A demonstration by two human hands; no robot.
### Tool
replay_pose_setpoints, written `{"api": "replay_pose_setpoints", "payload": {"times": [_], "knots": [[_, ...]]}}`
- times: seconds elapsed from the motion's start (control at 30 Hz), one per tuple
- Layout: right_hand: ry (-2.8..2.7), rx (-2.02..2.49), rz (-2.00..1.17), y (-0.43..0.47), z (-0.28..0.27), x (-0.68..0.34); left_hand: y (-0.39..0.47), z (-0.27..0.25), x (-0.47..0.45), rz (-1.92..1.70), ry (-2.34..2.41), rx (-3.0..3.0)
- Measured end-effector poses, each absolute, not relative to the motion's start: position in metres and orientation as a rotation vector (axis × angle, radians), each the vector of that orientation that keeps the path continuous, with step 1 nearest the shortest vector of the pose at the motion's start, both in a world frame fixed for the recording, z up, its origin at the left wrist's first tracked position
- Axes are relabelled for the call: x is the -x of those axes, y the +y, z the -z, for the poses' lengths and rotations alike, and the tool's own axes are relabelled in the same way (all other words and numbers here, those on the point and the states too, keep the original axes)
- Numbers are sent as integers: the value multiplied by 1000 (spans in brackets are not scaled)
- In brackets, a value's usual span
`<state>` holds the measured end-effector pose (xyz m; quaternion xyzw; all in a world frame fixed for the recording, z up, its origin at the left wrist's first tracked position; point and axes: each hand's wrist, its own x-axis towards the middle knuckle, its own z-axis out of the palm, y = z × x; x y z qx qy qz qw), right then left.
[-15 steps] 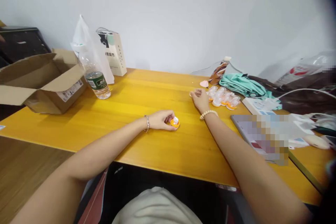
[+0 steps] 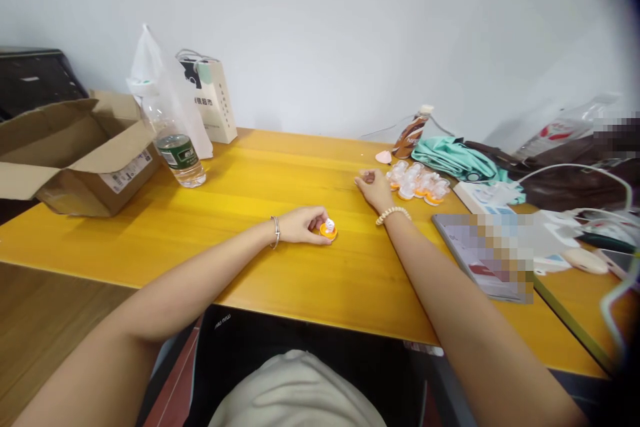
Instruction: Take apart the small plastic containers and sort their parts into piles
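Observation:
At the middle of the table, my left hand (image 2: 303, 224) has its thumb and fingers closed around the edge of a small orange round base with a white upright piece on it (image 2: 328, 230). The base rests on the tabletop. Farther back and to the right, my right hand (image 2: 375, 189) is closed, fingers curled in toward the thumb. A faint see-through shape shows at those fingertips, too blurred to name. Just right of that hand stands a cluster of several small clear-topped pieces with orange bases (image 2: 417, 181).
On the left are an open cardboard box (image 2: 90, 177), a water bottle (image 2: 179, 155) and a paper bag (image 2: 220, 103). A brown drink bottle (image 2: 411, 133), folded teal cloth (image 2: 445, 157) and pink piece (image 2: 383, 157) stand back right. A tablet (image 2: 463, 253) and white cables lie nearer.
The whole view has shifted slightly, so things sit a little farther left. My left hand still grips the orange base. My right hand stays beside the cluster, its fingers still curled.

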<state>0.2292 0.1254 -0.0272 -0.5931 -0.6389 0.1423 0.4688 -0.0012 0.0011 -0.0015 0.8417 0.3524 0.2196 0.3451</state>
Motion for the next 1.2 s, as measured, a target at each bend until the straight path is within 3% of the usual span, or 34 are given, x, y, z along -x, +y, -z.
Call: {"api": "replay_pose_setpoints", "payload": {"times": [0.23, 0.53, 0.8, 0.97, 1.2], "knots": [[-1522, 1274, -92, 86, 2, -212, 0, 1, 1, -565, 907, -2185], [-2159, 927, -796, -10, -8, -191, 3, 1, 0, -568, 890, -2187], [-2207, 1009, -918, -7, -2, -191, 3, -3, 8, -581, 836, -2107], [-2186, 1025, -987, -4, -1, -193, -1, -12, 10, -794, 829, -2229], [-2257, 980, -842, -3, 2, -190, -4, -6, -2, -784, 746, -2428]]}}
